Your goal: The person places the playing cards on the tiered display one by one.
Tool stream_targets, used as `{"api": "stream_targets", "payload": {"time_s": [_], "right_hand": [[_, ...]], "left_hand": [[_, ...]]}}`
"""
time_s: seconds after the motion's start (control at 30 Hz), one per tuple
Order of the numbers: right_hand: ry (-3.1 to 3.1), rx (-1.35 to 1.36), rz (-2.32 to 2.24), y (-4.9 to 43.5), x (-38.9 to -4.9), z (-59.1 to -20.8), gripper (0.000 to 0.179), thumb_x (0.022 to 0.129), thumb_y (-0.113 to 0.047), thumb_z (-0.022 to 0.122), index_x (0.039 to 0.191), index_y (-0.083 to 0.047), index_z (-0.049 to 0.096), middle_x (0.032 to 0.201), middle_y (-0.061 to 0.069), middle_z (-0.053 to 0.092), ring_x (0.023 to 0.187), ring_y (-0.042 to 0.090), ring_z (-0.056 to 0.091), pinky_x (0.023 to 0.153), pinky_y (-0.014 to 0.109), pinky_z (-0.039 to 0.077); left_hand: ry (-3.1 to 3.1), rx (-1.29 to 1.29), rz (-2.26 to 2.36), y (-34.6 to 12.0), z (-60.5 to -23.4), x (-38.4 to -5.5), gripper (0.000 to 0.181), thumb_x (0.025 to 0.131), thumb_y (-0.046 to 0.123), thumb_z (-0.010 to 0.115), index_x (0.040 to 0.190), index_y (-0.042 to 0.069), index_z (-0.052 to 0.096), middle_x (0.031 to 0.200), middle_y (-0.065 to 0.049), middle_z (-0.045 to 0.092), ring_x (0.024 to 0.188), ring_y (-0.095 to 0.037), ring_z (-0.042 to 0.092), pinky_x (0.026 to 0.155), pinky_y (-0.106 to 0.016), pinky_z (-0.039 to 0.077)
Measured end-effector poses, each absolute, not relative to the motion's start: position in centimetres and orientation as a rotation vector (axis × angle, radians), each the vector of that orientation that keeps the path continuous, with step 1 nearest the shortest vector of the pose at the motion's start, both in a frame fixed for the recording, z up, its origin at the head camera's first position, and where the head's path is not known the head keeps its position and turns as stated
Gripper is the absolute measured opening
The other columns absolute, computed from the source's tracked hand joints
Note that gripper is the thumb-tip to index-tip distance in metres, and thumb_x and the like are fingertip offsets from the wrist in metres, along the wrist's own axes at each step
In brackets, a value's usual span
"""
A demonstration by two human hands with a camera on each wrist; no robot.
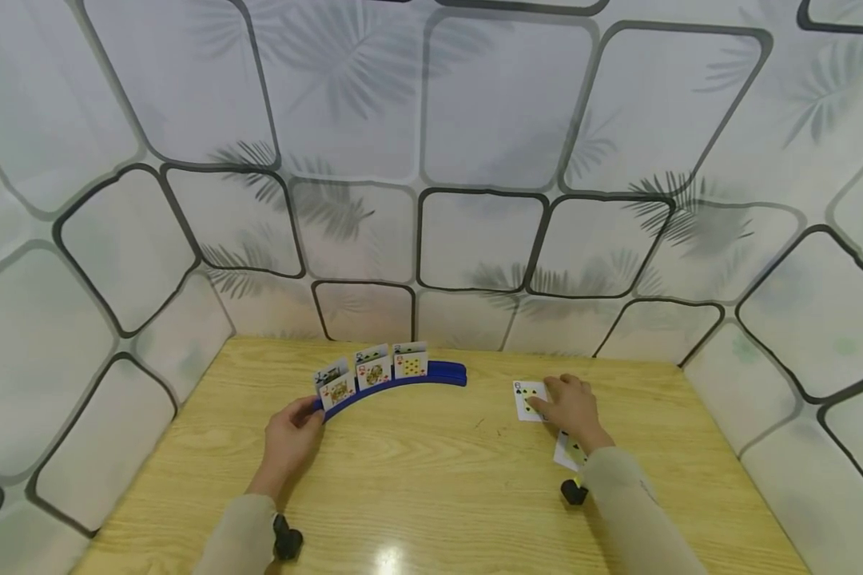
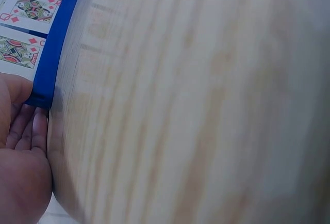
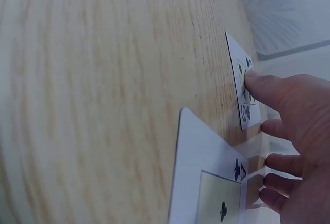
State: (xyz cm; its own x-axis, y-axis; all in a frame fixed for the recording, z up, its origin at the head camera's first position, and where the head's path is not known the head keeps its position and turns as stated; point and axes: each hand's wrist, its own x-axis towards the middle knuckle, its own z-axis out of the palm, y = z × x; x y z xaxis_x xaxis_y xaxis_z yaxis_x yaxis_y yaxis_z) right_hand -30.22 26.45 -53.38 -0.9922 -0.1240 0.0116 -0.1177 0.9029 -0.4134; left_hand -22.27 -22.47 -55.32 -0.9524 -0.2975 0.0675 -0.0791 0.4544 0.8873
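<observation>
A curved blue card holder [image 1: 442,373] stands at the back left of the table, its near left end between my left hand's [image 1: 292,442] thumb and fingers. Three pairs of playing cards stand in it, a queen of diamonds [image 1: 374,373] in the front of the middle pair. My right hand [image 1: 574,409] is over a six of clubs [image 1: 522,409] that lies face up. Its thumb [image 3: 263,85] touches the card's face, while the other fingers are spread beyond the card's edge. Partly under the right wrist lies a four of clubs [image 3: 209,157], face up.
The wooden table [image 1: 431,471] runs back to a patterned cloth wall [image 1: 475,247], which also encloses both sides. Black wrist devices sit by each sleeve, one at the left cuff [image 1: 286,539] and one at the right [image 1: 574,491].
</observation>
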Motion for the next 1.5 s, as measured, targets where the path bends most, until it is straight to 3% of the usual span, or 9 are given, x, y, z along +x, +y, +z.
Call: {"api": "stream_targets", "payload": {"time_s": [0.47, 0.83, 1.5], "right_hand": [[3.013, -0.151, -0.678, 25.8, -30.3, -52.9, 0.060, 0.101, -0.041, 0.067, 0.144, 0.000, 0.059, 0.154, 0.036, 0.044, 0.141, 0.061, 0.037, 0.109, 0.078, 0.033], [2.976, -0.130, -0.641, 25.3, -30.4, -52.1, 0.060, 0.101, -0.039, 0.068, 0.140, 0.005, 0.059, 0.152, 0.038, 0.044, 0.138, 0.062, 0.038, 0.108, 0.076, 0.037], [2.959, -0.076, -0.687, 25.1, -30.3, -51.9, 0.059, 0.101, -0.037, 0.070, 0.139, 0.007, 0.059, 0.153, 0.039, 0.043, 0.139, 0.060, 0.038, 0.110, 0.073, 0.037]], "left_hand": [[-2.493, 0.327, -1.491, -22.6, -55.4, -22.4, 0.033, 0.099, 0.003, 0.065, 0.131, -0.005, 0.069, 0.129, -0.028, 0.071, 0.112, -0.033, 0.071, 0.081, -0.006, 0.046], [-2.498, 0.330, -1.482, -22.7, -55.6, -22.4, 0.034, 0.099, 0.004, 0.065, 0.132, -0.006, 0.068, 0.128, -0.028, 0.071, 0.109, -0.031, 0.071, 0.081, -0.007, 0.046], [-2.518, 0.327, -1.493, -22.6, -55.1, -22.3, 0.036, 0.100, 0.005, 0.064, 0.134, -0.006, 0.066, 0.133, -0.029, 0.069, 0.117, -0.038, 0.070, 0.083, -0.007, 0.044]]}}
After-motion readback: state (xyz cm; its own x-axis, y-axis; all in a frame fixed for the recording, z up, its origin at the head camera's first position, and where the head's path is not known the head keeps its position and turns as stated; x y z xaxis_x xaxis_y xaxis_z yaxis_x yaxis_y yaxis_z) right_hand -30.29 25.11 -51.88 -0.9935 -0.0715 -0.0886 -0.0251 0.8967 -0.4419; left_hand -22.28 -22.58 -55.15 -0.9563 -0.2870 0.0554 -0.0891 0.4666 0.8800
